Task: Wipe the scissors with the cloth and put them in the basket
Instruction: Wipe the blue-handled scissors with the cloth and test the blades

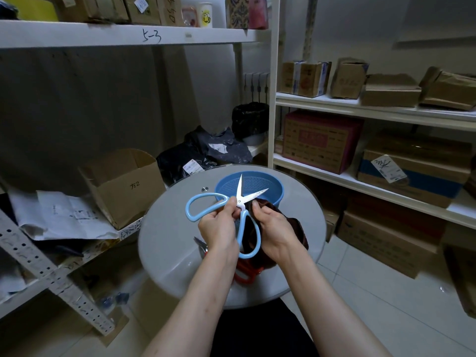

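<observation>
Light-blue-handled scissors [203, 204] are held above the round grey table [167, 243], blades spread apart and pointing toward the blue basket [273, 188]. My left hand [219, 225] pinches the scissors near the pivot. My right hand [273, 228] grips a dark brown cloth [296, 228] pressed against the lower blade by the pivot. Under my hands lie red-handled scissors [244, 275] and another pair's metal tips [199, 243], mostly hidden.
White shelves with cardboard boxes [322, 140] stand to the right. An open box [123, 181], papers and dark bags [206, 153] lie on the left shelf. A black-lined bin [249, 122] is behind the table. Tiled floor shows at lower right.
</observation>
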